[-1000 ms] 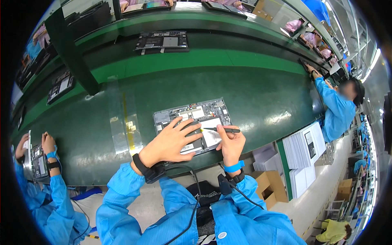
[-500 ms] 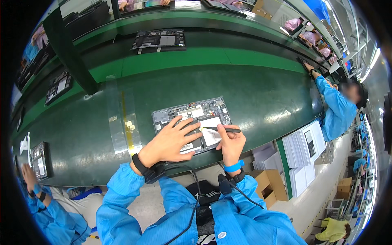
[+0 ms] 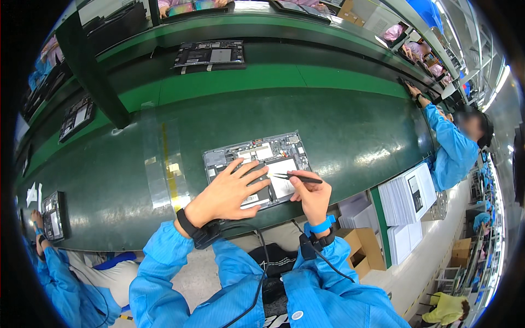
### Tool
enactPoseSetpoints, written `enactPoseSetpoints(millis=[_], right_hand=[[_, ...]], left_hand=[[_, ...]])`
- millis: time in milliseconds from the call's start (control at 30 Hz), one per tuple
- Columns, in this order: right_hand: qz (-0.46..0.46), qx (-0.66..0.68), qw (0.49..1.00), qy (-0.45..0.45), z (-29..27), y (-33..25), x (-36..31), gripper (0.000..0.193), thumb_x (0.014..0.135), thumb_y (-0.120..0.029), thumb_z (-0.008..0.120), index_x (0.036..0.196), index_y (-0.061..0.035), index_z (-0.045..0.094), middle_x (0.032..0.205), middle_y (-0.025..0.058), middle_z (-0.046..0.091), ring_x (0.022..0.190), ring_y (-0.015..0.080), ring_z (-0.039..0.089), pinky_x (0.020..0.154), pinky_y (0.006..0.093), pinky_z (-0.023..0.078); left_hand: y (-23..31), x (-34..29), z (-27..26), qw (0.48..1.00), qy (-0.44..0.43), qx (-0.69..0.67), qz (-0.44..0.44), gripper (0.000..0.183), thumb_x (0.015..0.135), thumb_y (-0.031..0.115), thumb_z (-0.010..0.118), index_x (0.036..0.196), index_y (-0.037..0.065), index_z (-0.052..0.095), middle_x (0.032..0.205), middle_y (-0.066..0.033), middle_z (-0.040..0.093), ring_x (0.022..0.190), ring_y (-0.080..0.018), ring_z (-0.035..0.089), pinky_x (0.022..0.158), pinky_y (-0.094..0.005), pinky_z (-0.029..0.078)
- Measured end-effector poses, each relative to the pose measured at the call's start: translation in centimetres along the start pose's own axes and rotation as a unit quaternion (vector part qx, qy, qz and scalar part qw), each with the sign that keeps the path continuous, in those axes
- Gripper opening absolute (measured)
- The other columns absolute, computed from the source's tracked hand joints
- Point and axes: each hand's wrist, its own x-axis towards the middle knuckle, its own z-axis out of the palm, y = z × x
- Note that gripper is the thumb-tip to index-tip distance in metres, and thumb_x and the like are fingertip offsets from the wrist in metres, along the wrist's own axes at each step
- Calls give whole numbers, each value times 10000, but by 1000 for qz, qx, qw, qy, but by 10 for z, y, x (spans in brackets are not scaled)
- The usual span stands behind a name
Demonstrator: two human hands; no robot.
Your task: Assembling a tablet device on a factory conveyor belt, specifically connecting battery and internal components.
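An opened laptop base (image 3: 283, 187) lies on the green workbench in front of me, its circuit board, fan and battery packs exposed. My left hand (image 3: 231, 188) rests flat over the left part of it, fingers spread across the dark battery. In my right hand (image 3: 314, 198) are black tweezers (image 3: 298, 177), pinched between thumb and fingers and pointing left. Their tips reach over the pale battery, close to my left fingertips and a small whitish-yellow piece. Whether the tips grip that piece I cannot tell.
Another opened laptop (image 3: 210, 54) lies on the far conveyor (image 3: 328, 76); one more (image 3: 53, 216) is at the left by a co-worker's hand. Clear tape strips (image 3: 158, 180) cross the bench. A dark post (image 3: 93, 71) stands far left. White trays (image 3: 402, 199) and a cardboard box (image 3: 363, 254) sit right.
My right hand has shifted slightly down, and the tweezers now show two parted prongs. My left hand stays put. On the far conveyor the laptop has slid a little left.
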Motion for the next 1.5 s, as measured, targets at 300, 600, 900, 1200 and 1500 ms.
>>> enactPoseSetpoints(millis=[300, 600, 900, 1200, 1500], right_hand=[[-149, -126, 977, 85, -44, -30, -3, 168, 893, 19, 735, 1053, 58, 703, 1005, 154, 762, 889, 181, 729, 823, 284, 557], [-104, -44, 990, 86, -70, -21, 12, 192, 929, -31, 714, 1078, 79, 662, 1053, 250, 730, 811, 266, 746, 777, 335, 599], [-59, 9, 997, 52, -84, -7, 37, 178, 934, -30, 706, 1071, 76, 663, 1038, 248, 729, 814, 267, 745, 766, 326, 600], [-45, 61, 997, -2, -72, -1, 36, 165, 910, 20, 719, 1058, 81, 681, 1030, 232, 735, 821, 251, 742, 772, 318, 598], [-15, 23, 1000, 2, -73, 1, 38, 153, 925, -11, 716, 1050, 72, 686, 1031, 212, 742, 814, 223, 742, 759, 299, 582]], left_hand=[[-1, 10, 1, 999, -21, -25, -39, 694, 820, 376, 690, 1421, 64, 542, 1459, -119, 536, 1360, -306, 474, 1178, -521, 316], [12, 20, -16, 994, -79, 35, -70, 669, 809, 338, 698, 1410, 79, 562, 1464, -112, 533, 1362, -288, 483, 1189, -521, 314], [35, 12, -22, 977, -109, 35, -179, 666, 771, 286, 706, 1413, 160, 585, 1541, -88, 478, 1434, -320, 419, 1203, -545, 292], [35, 26, -14, 972, -114, 56, -199, 619, 775, 305, 696, 1379, 194, 622, 1522, -100, 487, 1404, -332, 438, 1203, -536, 300], [35, 32, -12, 977, -107, 36, -181, 622, 766, 283, 706, 1374, 187, 620, 1521, -80, 495, 1405, -323, 441, 1200, -541, 305]])
